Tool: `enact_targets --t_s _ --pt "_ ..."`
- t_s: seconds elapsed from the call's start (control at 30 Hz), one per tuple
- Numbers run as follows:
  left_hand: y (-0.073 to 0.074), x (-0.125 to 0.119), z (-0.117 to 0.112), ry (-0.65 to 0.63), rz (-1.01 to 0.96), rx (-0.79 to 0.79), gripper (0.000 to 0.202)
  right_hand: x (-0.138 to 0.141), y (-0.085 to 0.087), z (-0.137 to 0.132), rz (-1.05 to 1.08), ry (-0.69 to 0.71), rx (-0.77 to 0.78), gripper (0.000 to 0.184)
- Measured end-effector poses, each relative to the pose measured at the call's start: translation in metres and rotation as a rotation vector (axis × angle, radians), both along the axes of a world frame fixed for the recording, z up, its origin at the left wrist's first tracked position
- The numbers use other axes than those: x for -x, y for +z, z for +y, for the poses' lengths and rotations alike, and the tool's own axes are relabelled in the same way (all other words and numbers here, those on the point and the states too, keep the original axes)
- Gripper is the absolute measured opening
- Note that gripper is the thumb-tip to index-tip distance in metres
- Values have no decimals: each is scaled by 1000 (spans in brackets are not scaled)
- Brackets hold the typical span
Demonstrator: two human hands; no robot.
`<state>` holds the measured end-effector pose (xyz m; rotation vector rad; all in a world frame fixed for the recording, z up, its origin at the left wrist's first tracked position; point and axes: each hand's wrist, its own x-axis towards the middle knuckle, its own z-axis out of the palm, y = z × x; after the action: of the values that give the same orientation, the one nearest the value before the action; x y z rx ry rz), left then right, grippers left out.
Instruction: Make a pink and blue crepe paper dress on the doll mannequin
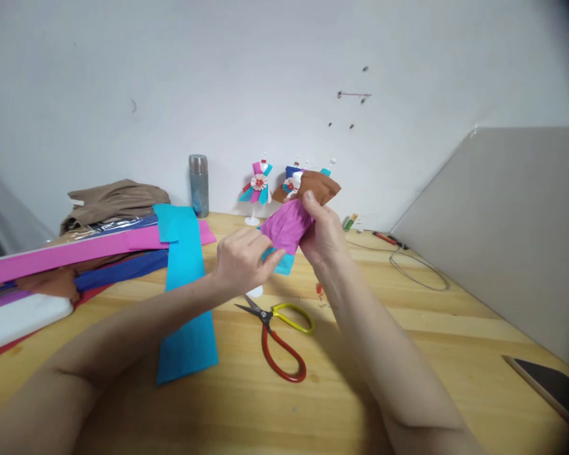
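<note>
My right hand [326,232] grips a gathered piece of crepe paper, its thumb pressed on top. The piece has a magenta section [288,226], a brown fan-shaped section [318,186] and a blue section [284,264] below. My left hand [246,258] pinches the lower left edge of the magenta section, fingers curled. Under the hands, scissors [265,316] with one yellow and one red handle lie partly spread on the table. A long blue crepe paper strip [189,335] passes beneath my left forearm. Part of a white disc [255,292] shows behind the scissors.
Folded coloured paper [99,253], a white block [23,322] and brown cloth [118,202] are piled at left. A flask [199,186] and small paper-dressed figures on stands [252,220] stand by the wall. A cable [420,273] and a dark tablet-like object [550,385] lie at right.
</note>
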<state>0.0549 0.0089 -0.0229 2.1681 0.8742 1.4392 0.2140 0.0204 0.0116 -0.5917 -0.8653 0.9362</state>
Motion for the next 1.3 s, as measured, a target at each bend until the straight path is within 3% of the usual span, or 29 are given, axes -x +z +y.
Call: enact_targets --t_s 0.1,0.23,0.33,0.4,0.57,0.87,1.07,1.2,1.3 --pt "4 -6 -8 -42 -167 429 32 4 2 -4 -12 -27 -18 33" --pt "12 -5 -7 -327 -381 973 33 7 3 -7 -34 -41 -62 30" --pt "16 -5 -3 -426 -537 1207 40 10 1 -9 -62 -32 -64 32" --pt "17 -7 -3 -444 -631 1282 44 12 0 -9 -65 -19 -73 34" --pt "15 -10 -9 -442 -761 1230 46 14 0 -8 -10 -25 -83 32" --pt "1 -14 -12 -543 -823 1098 48 9 -2 -4 -6 -25 -20 33" --pt "-7 -16 -8 -515 -791 1058 48 11 -4 -3 -16 -31 -34 33" --pt "-10 -14 -8 -564 -714 1012 54 10 -5 -1 12 -49 -35 32" --pt "-13 -13 -8 -568 -676 987 47 7 -4 0 3 -46 -53 33"
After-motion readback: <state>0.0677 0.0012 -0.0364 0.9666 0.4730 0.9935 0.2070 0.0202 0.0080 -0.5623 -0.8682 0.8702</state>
